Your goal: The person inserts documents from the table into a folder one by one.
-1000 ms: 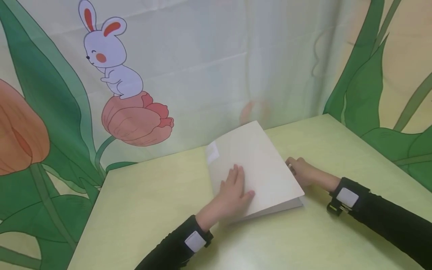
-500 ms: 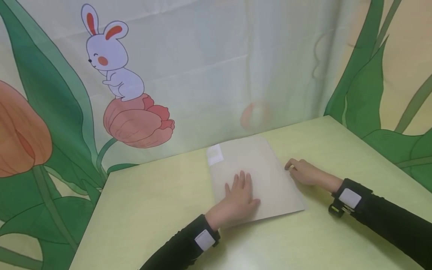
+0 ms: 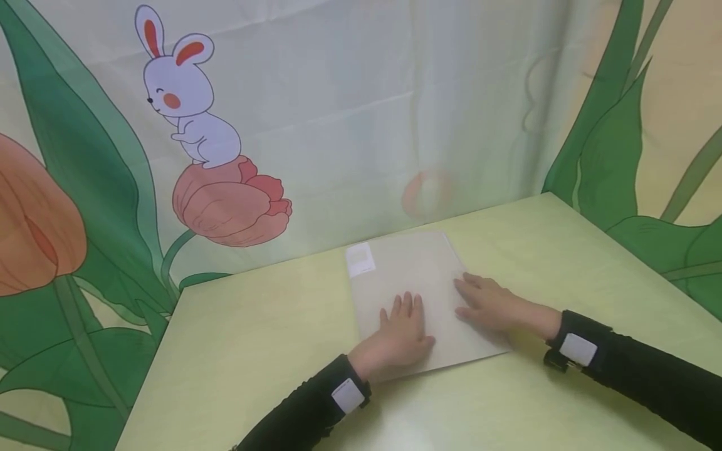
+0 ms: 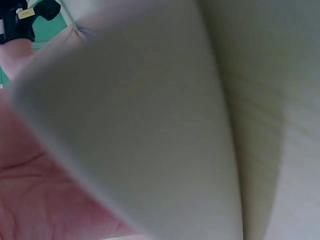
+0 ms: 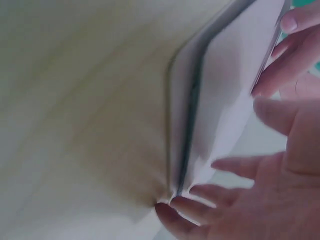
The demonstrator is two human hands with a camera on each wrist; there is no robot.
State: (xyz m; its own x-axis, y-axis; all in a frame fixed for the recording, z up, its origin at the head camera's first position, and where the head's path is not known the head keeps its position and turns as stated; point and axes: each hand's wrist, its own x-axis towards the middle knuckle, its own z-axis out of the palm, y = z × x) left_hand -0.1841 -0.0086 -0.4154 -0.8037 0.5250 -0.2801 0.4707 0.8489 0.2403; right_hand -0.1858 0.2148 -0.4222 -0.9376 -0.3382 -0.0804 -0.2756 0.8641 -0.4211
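A pale cream folder with a white label at its upper left corner lies closed on the table. My left hand rests on the lower left part of its cover, fingers straight and spread. Over the folder's right edge lies my right hand, its fingers extended onto the cover. The right wrist view shows those fingers at the folder's edge, where a dark line runs between the layers. In the left wrist view the folder looms blurred, with the left palm beside it.
The light yellow-green table extends on both sides of the folder. Behind it hangs a cloth backdrop printed with a rabbit and tulips, close to the table's far edge. Dark bands with small devices sit on both wrists.
The folder's raised cover has come down flat. My left hand has slid slightly to the right on it, and my right hand has moved left from beside the edge onto the cover.
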